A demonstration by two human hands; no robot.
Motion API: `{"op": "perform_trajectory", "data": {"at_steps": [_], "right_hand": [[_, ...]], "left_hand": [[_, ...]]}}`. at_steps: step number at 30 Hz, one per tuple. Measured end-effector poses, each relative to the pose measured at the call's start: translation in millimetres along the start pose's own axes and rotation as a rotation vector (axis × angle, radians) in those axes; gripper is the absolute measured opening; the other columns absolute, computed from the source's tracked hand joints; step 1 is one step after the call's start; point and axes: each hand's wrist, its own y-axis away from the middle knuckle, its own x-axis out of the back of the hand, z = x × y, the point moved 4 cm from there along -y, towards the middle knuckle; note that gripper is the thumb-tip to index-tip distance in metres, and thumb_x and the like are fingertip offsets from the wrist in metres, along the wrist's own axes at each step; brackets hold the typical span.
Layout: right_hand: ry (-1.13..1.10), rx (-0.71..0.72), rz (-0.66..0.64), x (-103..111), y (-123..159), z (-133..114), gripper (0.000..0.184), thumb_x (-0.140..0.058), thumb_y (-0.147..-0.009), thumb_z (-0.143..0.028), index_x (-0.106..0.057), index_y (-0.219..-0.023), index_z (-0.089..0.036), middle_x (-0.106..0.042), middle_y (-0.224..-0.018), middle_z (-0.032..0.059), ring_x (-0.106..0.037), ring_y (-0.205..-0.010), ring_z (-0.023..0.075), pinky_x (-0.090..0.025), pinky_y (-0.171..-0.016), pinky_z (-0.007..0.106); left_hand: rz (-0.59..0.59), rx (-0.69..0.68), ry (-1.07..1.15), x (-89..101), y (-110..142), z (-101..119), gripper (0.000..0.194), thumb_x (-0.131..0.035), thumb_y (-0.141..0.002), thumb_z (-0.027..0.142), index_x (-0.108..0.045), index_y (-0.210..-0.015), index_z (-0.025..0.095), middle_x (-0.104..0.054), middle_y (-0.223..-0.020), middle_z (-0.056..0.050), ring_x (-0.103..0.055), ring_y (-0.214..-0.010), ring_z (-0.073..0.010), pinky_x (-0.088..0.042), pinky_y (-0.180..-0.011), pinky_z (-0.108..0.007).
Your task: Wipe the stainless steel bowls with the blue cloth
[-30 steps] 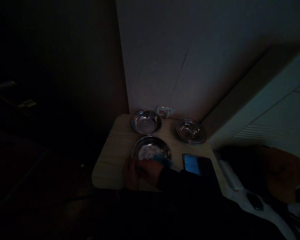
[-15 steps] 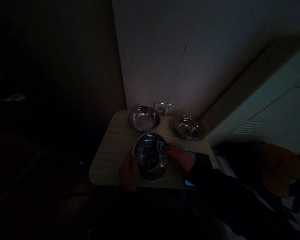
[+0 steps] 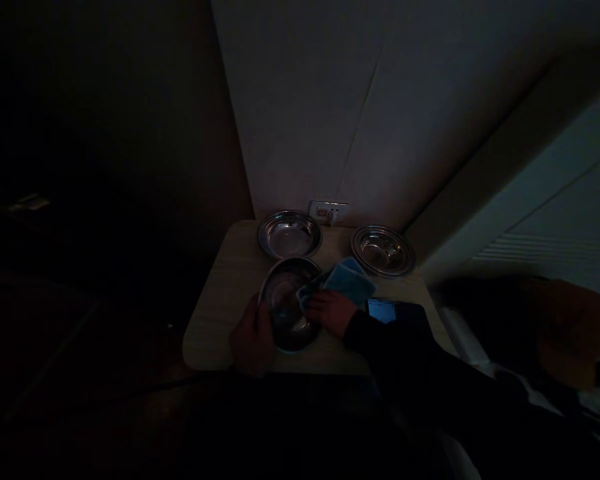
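Observation:
A shiny metal bowl is tilted above the front of the small table, its inside facing me. My left hand grips its left rim, thumb on the inner side. In my right hand is a blue cloth, pressed against the bowl's right inner side, with part of it spread out behind the fingers. Farther back on the table stand a metal bowl at the left and a stack of metal bowls at the right. The scene is very dark.
The small wooden table stands against a wall with a socket. A dark tablet-like thing with a lit screen lies under my right forearm. At the right is an orange-brown item that I cannot make out.
My right hand has moved left and toward me with the cloth, which now shows spread out. The bowl is tilted more and has shifted slightly left, my left hand with it.

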Motion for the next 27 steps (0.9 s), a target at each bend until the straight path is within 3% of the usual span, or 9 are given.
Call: {"op": "perform_trajectory", "data": {"at_steps": [3,6,8,12,15,19,24,27], "right_hand": [[-0.002,-0.038,0.042,8,-6,11,0.024,-0.047,-0.079,-0.003,-0.065,-0.089,-0.014,-0.062,-0.108,0.0131,-0.046,-0.114,0.0241,-0.028,-0.099,0.046],[-0.066,-0.043,0.057,-5,-3,-13,0.024,-0.049,-0.076,-0.003,-0.065,-0.092,-0.013,-0.066,-0.098,0.0111,-0.056,-0.1,0.0214,-0.04,-0.091,0.037],[-0.133,-0.036,0.069,-15,2,-35,0.028,-0.049,-0.079,-0.007,-0.061,-0.103,-0.015,-0.067,-0.098,0.0061,-0.06,-0.091,0.0159,-0.047,-0.081,0.028],[-0.391,0.01,0.207,-20,-6,-59,0.035,-0.049,-0.081,-0.013,-0.054,-0.115,-0.019,-0.064,-0.107,0.0013,-0.06,-0.096,0.0113,-0.047,-0.082,0.022],[-0.319,-0.014,0.306,-11,-30,-49,0.032,-0.051,-0.079,-0.011,-0.056,-0.11,-0.017,-0.059,-0.116,0.0047,-0.054,-0.106,0.0137,-0.042,-0.092,0.027],[-0.059,-0.087,0.227,4,-53,-21,0.03,-0.05,-0.081,-0.013,-0.056,-0.109,-0.022,-0.048,-0.127,0.007,-0.04,-0.119,0.0183,-0.035,-0.099,0.036],[0.026,-0.251,0.148,7,-31,0,0.029,-0.042,-0.079,-0.003,-0.059,-0.101,-0.012,-0.055,-0.11,0.0198,-0.049,-0.108,0.0277,-0.039,-0.088,0.048],[-0.064,-0.226,0.095,-7,-13,-10,0.025,-0.055,-0.07,-0.005,-0.063,-0.091,-0.015,-0.063,-0.094,0.0117,-0.059,-0.09,0.0233,-0.046,-0.08,0.037]], "left_hand": [[0.02,0.004,0.012,-1.8,0,3,0.038,-0.043,-0.08,0.037,-0.062,-0.107,0.017,-0.068,-0.095,-0.009,-0.063,-0.083,-0.0205,-0.047,-0.069,-0.026],[0.069,0.078,0.032,-3.2,0,0,0.038,-0.043,-0.081,0.037,-0.061,-0.108,0.018,-0.069,-0.09,-0.008,-0.063,-0.08,-0.0202,-0.048,-0.066,-0.026],[0.042,0.081,0.062,-6.1,-1,-3,0.036,-0.042,-0.081,0.036,-0.062,-0.107,0.02,-0.069,-0.089,-0.006,-0.063,-0.08,-0.0194,-0.048,-0.066,-0.026],[-0.018,0.068,0.114,-10.8,-2,-6,0.035,-0.04,-0.082,0.035,-0.063,-0.102,0.019,-0.068,-0.097,-0.006,-0.062,-0.089,-0.019,-0.047,-0.074,-0.025],[-0.04,0.067,0.144,-11.9,-2,-6,0.034,-0.04,-0.082,0.035,-0.064,-0.102,0.02,-0.067,-0.101,-0.006,-0.061,-0.093,-0.019,-0.047,-0.078,-0.026],[-0.019,0.081,0.141,-10.5,1,-5,0.034,-0.04,-0.083,0.034,-0.062,-0.105,0.02,-0.066,-0.105,-0.006,-0.06,-0.096,-0.0194,-0.046,-0.081,-0.027],[0.057,0.15,0.121,-9.5,4,-7,0.034,-0.041,-0.082,0.033,-0.063,-0.103,0.019,-0.067,-0.101,-0.007,-0.06,-0.093,-0.02,-0.047,-0.078,-0.028],[0.098,0.179,0.141,-11.4,3,-9,0.033,-0.042,-0.081,0.035,-0.064,-0.101,0.02,-0.068,-0.098,-0.007,-0.061,-0.091,-0.0199,-0.047,-0.076,-0.028]]}}
